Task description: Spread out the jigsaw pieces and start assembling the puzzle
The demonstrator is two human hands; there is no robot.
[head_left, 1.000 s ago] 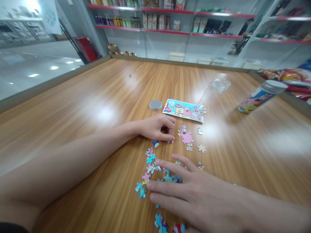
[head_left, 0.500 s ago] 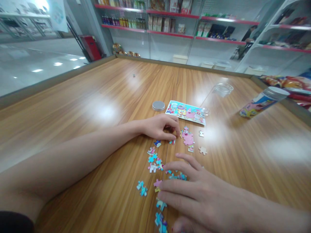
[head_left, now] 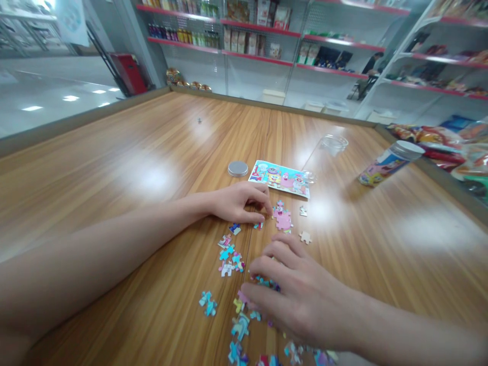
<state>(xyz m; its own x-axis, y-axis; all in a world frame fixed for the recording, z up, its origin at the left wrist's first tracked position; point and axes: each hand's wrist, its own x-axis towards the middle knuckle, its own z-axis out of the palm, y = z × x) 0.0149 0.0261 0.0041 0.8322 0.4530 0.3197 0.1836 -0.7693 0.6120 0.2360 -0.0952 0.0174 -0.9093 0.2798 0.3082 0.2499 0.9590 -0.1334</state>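
My left hand [head_left: 244, 202] rests on the table with curled fingers, thumb and fingertips apart. Its fingertips are beside a joined pink jigsaw section [head_left: 282, 217], and a small red-and-blue piece [head_left: 258, 225] shows just below its thumb. Nearer to me, my right hand [head_left: 295, 287] arches palm-down over loose pieces, fingers bent and apart; some pieces are hidden beneath it. A yellow piece [head_left: 238, 305] lies by its thumb. Left of it are blue joined pieces [head_left: 208, 303] and a white piece [head_left: 226, 269]. The picture card [head_left: 280, 178] lies beyond my left hand.
A round metal lid [head_left: 238, 169] sits left of the card. A clear plastic container [head_left: 333, 145] lies behind it. The printed tube [head_left: 389, 163] stands to the right. Packaged snacks [head_left: 438, 145] lie past the table's right edge, and stocked shelves [head_left: 259, 57] line the back wall.
My right hand has drawn its fingers in and shifted, uncovering pieces near the front edge of view. My left hand stays by the pink section. The whole view has swung slightly right.
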